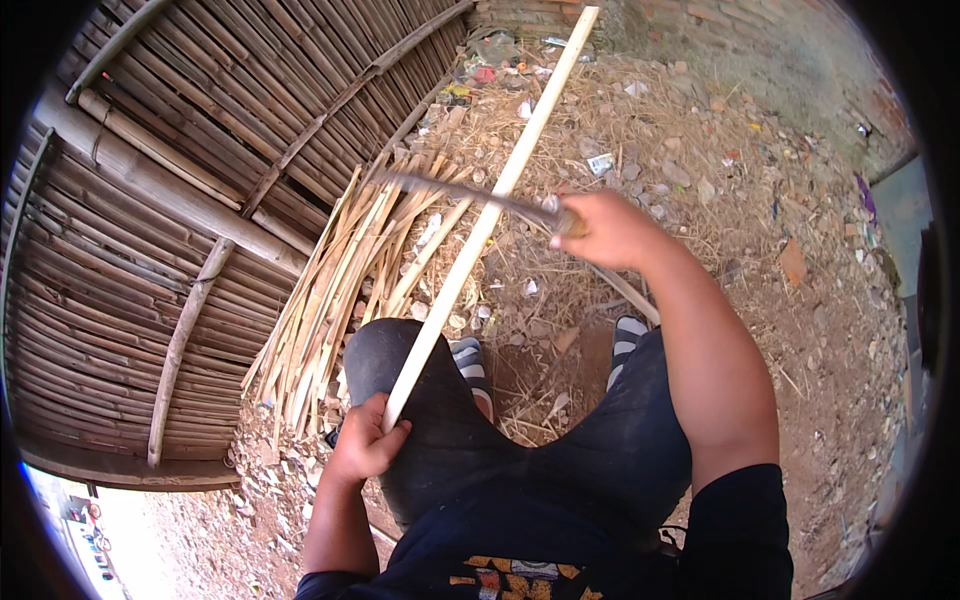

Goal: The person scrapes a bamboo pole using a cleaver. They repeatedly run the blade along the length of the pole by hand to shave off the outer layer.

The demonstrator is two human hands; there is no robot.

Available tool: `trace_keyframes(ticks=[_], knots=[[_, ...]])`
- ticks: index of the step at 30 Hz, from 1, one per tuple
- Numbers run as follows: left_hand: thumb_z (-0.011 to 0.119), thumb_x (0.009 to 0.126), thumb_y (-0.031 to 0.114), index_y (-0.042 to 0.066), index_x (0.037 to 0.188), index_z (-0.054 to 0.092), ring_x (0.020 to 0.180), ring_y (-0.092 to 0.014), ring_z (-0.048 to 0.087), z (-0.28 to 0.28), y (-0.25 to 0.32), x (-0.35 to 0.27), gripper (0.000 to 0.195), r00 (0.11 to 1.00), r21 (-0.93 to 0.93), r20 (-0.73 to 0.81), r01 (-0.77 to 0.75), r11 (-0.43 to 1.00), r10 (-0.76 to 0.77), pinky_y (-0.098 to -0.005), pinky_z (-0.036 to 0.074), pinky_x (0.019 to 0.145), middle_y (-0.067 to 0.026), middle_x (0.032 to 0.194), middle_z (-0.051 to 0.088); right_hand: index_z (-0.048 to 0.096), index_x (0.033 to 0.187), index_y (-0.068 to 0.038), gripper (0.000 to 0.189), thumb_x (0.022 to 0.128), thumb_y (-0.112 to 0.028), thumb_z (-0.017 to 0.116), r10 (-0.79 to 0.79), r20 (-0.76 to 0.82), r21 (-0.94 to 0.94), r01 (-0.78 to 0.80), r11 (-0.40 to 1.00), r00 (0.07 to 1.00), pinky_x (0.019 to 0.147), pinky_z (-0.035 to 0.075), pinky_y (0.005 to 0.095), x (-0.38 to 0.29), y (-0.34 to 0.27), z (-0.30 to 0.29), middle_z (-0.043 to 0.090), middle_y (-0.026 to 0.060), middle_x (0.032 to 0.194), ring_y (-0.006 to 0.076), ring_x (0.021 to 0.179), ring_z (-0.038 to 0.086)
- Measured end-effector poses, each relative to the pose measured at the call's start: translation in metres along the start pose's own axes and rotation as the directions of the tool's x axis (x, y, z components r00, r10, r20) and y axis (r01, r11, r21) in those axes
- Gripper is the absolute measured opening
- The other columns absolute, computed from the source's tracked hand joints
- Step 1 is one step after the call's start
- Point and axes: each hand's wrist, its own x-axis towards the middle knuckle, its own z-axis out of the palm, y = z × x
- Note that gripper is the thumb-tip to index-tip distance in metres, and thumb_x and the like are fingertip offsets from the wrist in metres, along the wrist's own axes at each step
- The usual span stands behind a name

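My left hand is closed round the lower end of a long, pale split bamboo strip, beside my knee. The strip slants up and away to the right, its far end raised toward the brick wall. In my right hand is the handle of a long, dark-bladed knife, somewhat blurred. Its blade points left and crosses the strip about midway; whether the two touch, I cannot tell. A pile of similar thin strips lies on the ground to the left, beyond my knee.
A bamboo-pole wall stands close on the left, with a brick wall at the far side. Stones, dry shavings and litter cover the ground. Both my feet, in striped footwear, are in front of me. Another stick lies near the right foot.
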Motion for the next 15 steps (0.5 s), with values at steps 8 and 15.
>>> trace_keyframes(ticks=[8, 15], knots=[[0.073, 0.086, 0.008, 0.000, 0.093, 0.063, 0.066, -0.009, 0.051, 0.000, -0.012, -0.003, 0.014, 1.000, 0.021, 0.014, 0.007, 1.000, -0.008, -0.0313, 0.042, 0.059, -0.0012, 0.068, 0.056, 0.074, 0.100, -0.014, 0.017, 0.089, -0.025, 0.076, -0.433, 0.276, -0.363, 0.510, 0.780, 0.858, 0.077, 0.057, 0.0423, -0.018, -0.066, 0.039, 0.074, 0.0076, 0.088, 0.0220, 0.082, 0.072], [0.073, 0.085, 0.009, 0.001, 0.093, 0.063, 0.063, -0.011, 0.051, 0.000, 0.003, -0.001, 0.016, 1.000, 0.053, -0.009, 0.004, 0.999, -0.004, -0.0329, 0.042, 0.057, -0.0029, 0.065, 0.056, 0.074, 0.105, -0.013, 0.021, 0.090, -0.028, 0.076, 0.187, -0.190, 0.046, -0.181, 0.982, 0.964, 0.077, 0.055, 0.0393, 0.002, 0.016, -0.019, 0.072, 0.0095, 0.086, 0.0218, 0.082, 0.070]])
